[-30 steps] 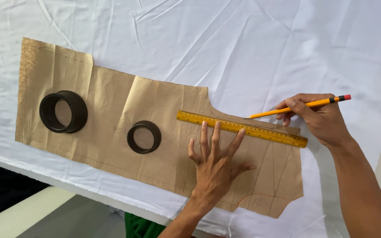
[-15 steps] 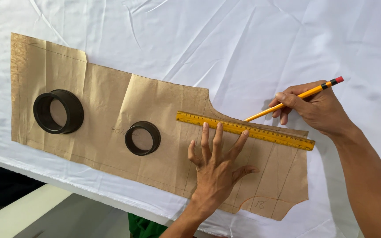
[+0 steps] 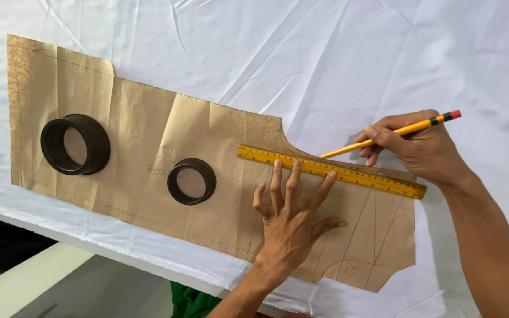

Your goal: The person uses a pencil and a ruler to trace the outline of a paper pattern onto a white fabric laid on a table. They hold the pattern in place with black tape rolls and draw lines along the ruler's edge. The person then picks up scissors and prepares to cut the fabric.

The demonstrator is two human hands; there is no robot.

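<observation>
A brown paper pattern [image 3: 148, 147] lies flat on white cloth [image 3: 337, 53]. My left hand [image 3: 290, 221] rests on the paper with fingers spread, fingertips pressing the lower edge of a yellow ruler [image 3: 331, 171] that runs slantwise across the pattern's right part. My right hand [image 3: 419, 144] grips a yellow pencil [image 3: 393, 132] with a red end, its tip down at the ruler's upper edge by the paper's curved cut-out. Two black rings, a large one [image 3: 75, 144] and a small one [image 3: 191, 181], sit on the paper as weights.
Pencil lines and a small curved marking show on the pattern's lower right [image 3: 360, 265]. The cloth hangs over the table's near edge [image 3: 107, 247]; below it are a pale surface and a bit of green material [image 3: 192, 297].
My right hand has drawn the pencil tip leftward along the ruler's upper edge, towards the curved cut-out. My left hand and the ruler stay put.
</observation>
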